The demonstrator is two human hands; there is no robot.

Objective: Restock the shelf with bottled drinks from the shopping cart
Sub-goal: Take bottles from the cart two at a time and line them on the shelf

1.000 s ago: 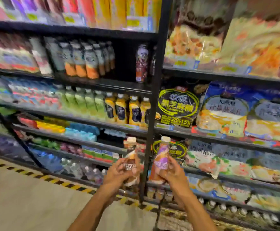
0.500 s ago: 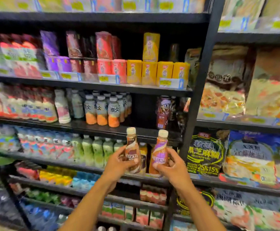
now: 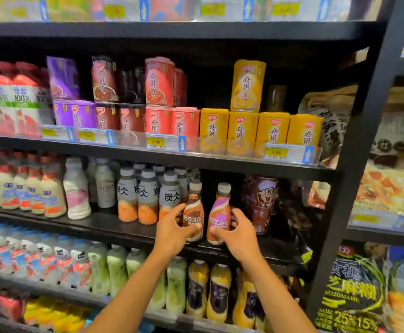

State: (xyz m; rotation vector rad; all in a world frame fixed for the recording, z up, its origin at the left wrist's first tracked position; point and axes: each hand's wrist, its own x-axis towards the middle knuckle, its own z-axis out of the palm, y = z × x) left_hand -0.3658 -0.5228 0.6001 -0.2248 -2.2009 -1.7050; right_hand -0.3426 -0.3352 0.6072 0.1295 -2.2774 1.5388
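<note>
two bare arms reach up and forward, each hand wrapped round a bottle

the left forearm (image 3: 129,294) rises from the bottom edge and leans to the right up to the wrist. the left hand (image 3: 172,233) shows its back to the camera, with its fingers curled round the left side of a brown-labelled bottle (image 3: 193,207) and its thumb across the lower front. the right forearm (image 3: 275,294) rises from the bottom edge and leans to the left. the right hand (image 3: 239,239) also shows its back, with its fingers curled round the right side of a purple-labelled bottle (image 3: 220,207) and its thumb pressed on the lower front. both wrists are fairly straight. the hands are level and near each other without touching.
</note>
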